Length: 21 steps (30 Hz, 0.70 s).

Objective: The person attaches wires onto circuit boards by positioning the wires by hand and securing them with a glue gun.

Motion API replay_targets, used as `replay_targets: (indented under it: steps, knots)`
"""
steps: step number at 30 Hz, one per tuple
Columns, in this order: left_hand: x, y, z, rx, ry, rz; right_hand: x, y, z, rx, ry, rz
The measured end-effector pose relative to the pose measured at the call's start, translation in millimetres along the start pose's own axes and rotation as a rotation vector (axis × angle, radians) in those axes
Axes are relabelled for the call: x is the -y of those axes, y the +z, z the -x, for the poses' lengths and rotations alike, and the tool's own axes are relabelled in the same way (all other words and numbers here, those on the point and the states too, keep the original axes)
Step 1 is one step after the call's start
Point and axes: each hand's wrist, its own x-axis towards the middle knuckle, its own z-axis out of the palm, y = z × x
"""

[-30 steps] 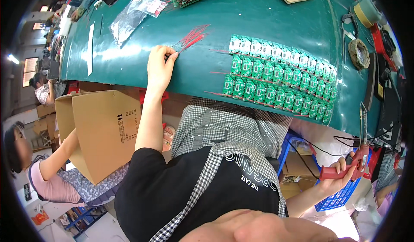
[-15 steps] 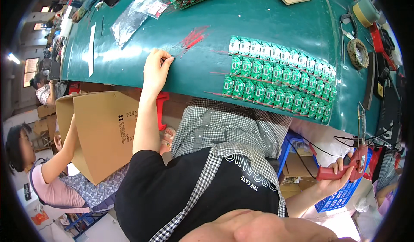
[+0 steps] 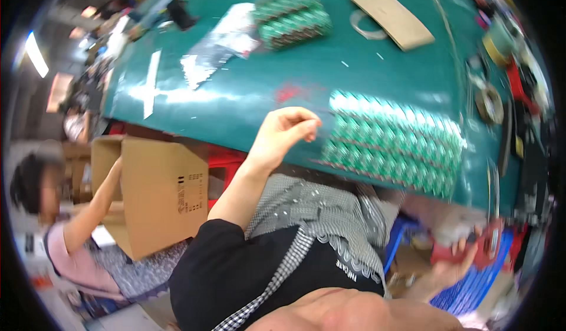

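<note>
My left hand [image 3: 284,135] is over the front part of the green table, just left of the rows of circuit boards. Its thumb and fingertips are pinched together; what they hold, if anything, is too small and blurred to make out. Three rows of green circuit boards [image 3: 392,145] lie side by side, with thin red wires at their left end. Beyond my left hand is a small heap of red wires [image 3: 289,92]. At the lower right, my right hand [image 3: 451,270] is closed around the handle of a red soldering gun [image 3: 488,242], its long metal tip pointing up past the table edge.
Stacked circuit boards [image 3: 293,18], a clear plastic bag [image 3: 221,42] and a tan board [image 3: 392,17] lie farther back. Tape rolls and tools line the right side. At left, another person handles a cardboard box [image 3: 162,195]. A blue crate [image 3: 477,287] stands below the soldering gun.
My left hand has moved right, from beside the red wires toward the boards' left end. The whole view has shifted and blurred. My right hand still holds the soldering gun.
</note>
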Motion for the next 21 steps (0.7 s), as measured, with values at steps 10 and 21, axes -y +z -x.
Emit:
replay_targets:
  steps: [10, 21]
  knots:
    - [35, 160, 5, 0.479, -0.082, -0.193, -59, 85, -1, -0.027, -0.083, 0.420]
    - [42, 171, 7, 0.417, 0.238, -0.613, -49, 68, 6, -0.006, -0.127, 0.583]
